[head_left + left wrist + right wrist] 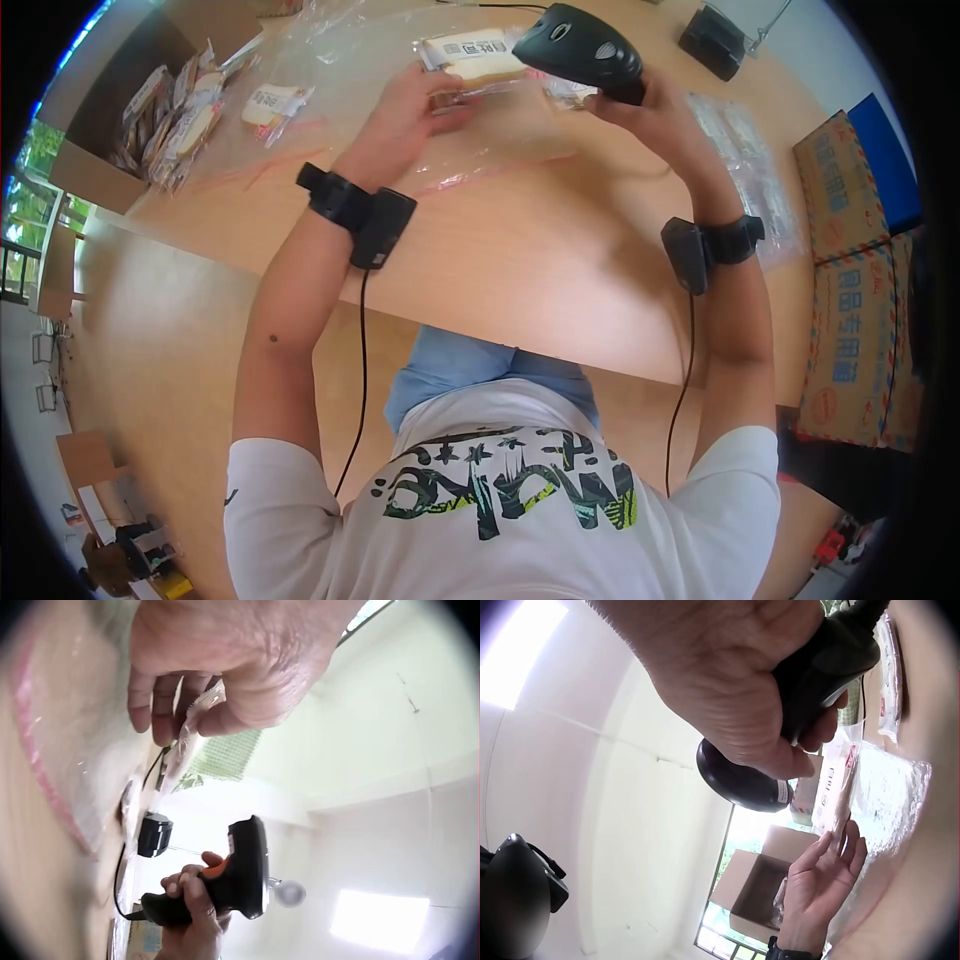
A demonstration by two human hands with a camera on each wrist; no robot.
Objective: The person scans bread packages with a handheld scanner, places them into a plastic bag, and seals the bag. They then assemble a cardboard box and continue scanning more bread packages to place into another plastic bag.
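Note:
My left hand (405,115) pinches a clear-wrapped packet of sliced bread (475,72) by its near edge, thumb on one side and fingers on the other. In the right wrist view the packet (831,787) is tipped up on edge, its printed face showing. My right hand (660,125) grips a black barcode scanner (575,45) by the handle, fingers wrapped round it. The scanner's head overlaps the packet's right end in the head view. An orange trigger (215,868) shows under the fingers in the left wrist view.
A big clear plastic bag (340,50) with pink-red edges spreads over the table under the left hand. One more packet (275,108) lies at left, by an open carton (95,175) of several packets. Wrapped packs (745,150) lie at right, near printed cartons (850,340). A black stand (712,42) is behind.

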